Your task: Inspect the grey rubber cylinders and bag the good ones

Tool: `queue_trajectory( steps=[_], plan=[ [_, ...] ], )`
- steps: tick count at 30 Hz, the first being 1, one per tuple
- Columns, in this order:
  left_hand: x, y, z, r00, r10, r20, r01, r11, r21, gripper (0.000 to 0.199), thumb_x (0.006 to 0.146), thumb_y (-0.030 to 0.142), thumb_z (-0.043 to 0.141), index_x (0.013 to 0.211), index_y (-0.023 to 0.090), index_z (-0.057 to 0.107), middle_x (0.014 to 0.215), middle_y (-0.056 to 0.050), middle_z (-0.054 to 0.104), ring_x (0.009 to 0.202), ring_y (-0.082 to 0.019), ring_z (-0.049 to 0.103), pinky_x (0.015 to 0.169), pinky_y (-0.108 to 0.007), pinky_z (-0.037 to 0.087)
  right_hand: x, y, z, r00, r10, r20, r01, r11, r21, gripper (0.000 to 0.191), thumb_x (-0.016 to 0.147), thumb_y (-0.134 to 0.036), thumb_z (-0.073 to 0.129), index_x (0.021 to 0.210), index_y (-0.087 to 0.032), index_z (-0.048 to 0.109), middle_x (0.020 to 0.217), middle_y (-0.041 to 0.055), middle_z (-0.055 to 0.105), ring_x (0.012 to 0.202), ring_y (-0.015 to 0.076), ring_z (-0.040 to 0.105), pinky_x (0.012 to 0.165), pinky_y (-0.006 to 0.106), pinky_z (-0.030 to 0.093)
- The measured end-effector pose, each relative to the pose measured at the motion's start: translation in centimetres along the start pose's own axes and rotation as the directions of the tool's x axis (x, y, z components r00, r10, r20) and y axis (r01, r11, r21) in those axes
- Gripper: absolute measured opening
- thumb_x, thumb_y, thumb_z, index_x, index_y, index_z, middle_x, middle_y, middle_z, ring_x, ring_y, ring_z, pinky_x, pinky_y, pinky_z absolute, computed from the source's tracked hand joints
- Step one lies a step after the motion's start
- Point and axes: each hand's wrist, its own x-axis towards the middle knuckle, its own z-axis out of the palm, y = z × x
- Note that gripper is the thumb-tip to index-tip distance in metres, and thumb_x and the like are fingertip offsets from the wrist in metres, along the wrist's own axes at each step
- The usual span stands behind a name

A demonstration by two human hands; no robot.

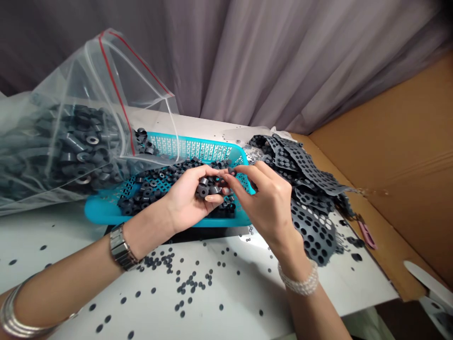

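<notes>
Several small dark rubber bushings (203, 190) with holes through them rest in my left hand (189, 193), its fingers curled round them, above a blue plastic basket (170, 221). My right hand (267, 198) meets the left fingertips and pinches one small dark bushing (231, 171) between thumb and forefinger. More loose dark bushings (146, 191) lie in the basket below. To the left, a big clear zip bag (116, 94) with a red stripe overlaps the basket and bulges with the same kind of parts (85, 141).
Perforated dark rubber sheets (311, 165) are heaped on the right, beside a cardboard panel (396, 156). Small black discs (193, 283) are scattered over the white table (233, 297). A pink-handled tool (367, 234) lies at the right edge. A grey curtain (247, 61) hangs behind.
</notes>
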Motion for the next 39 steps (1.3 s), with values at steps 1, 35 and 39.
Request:
queue_trajectory(
  steps=[1, 35, 39],
  plan=[
    [0.0, 0.0, 0.0, 1.0, 0.006, -0.005, -0.006, 1.0, -0.007, 0.014, 0.08, 0.005, 0.048, 0.076, 0.008, 0.06, 0.066, -0.005, 0.058, 0.054, -0.008, 0.055, 0.034, -0.012, 0.035, 0.0, -0.1, 0.0, 1.0, 0.011, -0.004, -0.011, 1.0, 0.012, 0.015, 0.088, -0.03, 0.059, 0.088, -0.021, 0.07, 0.07, 0.0029, 0.055, 0.06, 0.0148, 0.05, 0.059, 0.029, 0.037],
    [0.5, -0.4, 0.2, 0.989, 0.066, -0.134, -0.085, 0.987, -0.137, 0.039, 0.089, 0.015, 0.038, 0.12, -0.001, 0.056, 0.096, -0.02, 0.072, 0.08, -0.024, 0.071, 0.08, -0.041, 0.059, 0.7, 1.7, 0.3, 0.929, 0.189, 0.319, -0.277, 0.926, 0.257, 0.026, 0.081, -0.029, 0.063, 0.102, -0.018, 0.074, 0.076, 0.0022, 0.068, 0.064, 0.0134, 0.054, 0.063, 0.027, 0.04],
    [0.4, -0.4, 0.3, 0.987, 0.057, -0.15, -0.081, 0.984, -0.161, 0.042, 0.089, 0.015, 0.037, 0.124, -0.001, 0.054, 0.098, -0.021, 0.072, 0.085, -0.025, 0.071, 0.082, -0.042, 0.058, 0.7, 1.8, 0.7, 0.932, 0.235, 0.275, -0.317, 0.898, 0.304, 0.02, 0.081, -0.03, 0.064, 0.091, -0.017, 0.075, 0.063, -0.0006, 0.059, 0.059, 0.0116, 0.048, 0.058, 0.026, 0.037]
  ],
)
